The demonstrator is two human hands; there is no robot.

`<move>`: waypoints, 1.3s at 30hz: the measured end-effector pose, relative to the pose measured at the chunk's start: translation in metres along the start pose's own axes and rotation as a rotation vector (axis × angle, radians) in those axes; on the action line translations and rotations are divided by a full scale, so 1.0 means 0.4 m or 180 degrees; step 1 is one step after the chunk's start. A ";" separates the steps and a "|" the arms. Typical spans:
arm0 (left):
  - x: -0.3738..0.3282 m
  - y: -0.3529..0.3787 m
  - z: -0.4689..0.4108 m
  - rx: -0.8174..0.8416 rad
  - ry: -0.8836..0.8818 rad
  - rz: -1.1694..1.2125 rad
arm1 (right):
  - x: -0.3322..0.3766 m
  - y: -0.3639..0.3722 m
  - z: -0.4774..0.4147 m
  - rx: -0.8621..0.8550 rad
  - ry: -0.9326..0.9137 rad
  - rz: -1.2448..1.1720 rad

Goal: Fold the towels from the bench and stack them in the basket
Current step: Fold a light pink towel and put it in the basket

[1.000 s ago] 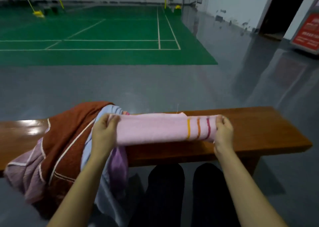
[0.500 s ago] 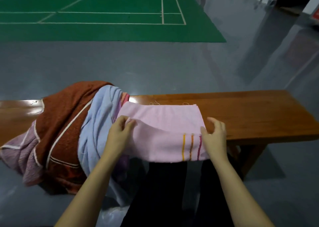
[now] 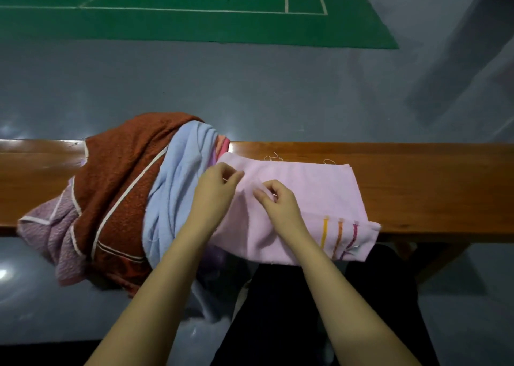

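Pink towel (image 3: 314, 199) lies flat on the surface (image 3: 431, 182), long axis left-right, striped end to your right. Your left hand (image 3: 215, 186) and right hand (image 3: 278, 203) both pinch its left edge, side by side. Free length runs rightward from the grip; fold that way.

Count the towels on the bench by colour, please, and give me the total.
Pink towel: 1
Rust-brown towel: 1
Light blue towel: 1
Mauve towel: 1
Total: 4 plainly visible; a coral edge in the heap may be another.
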State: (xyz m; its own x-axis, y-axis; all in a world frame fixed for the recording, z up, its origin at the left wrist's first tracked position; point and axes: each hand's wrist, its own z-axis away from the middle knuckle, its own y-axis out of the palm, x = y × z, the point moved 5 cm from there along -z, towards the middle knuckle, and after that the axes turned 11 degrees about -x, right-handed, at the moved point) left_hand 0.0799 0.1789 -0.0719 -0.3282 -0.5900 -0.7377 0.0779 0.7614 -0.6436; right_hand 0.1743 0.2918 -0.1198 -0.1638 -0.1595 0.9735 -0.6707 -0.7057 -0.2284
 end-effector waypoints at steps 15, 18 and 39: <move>0.078 0.057 -0.071 0.0651 -0.1895 0.0496 | -0.052 0.021 -0.034 -0.0217 0.0025 -0.0109; 0.088 0.045 -0.059 0.0867 -0.2130 0.0728 | -0.049 0.016 -0.034 -0.0222 0.0040 -0.0148; -0.120 -0.017 0.029 0.0373 -0.0361 0.1591 | 0.107 -0.118 0.053 -0.0339 -0.0329 -0.0572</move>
State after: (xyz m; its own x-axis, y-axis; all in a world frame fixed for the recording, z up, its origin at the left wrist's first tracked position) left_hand 0.1061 0.1991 -0.0345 -0.1205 -0.1929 -0.9738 0.3057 0.9261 -0.2213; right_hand 0.2143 0.3039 -0.0672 0.0366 -0.1114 0.9931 -0.7559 -0.6531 -0.0454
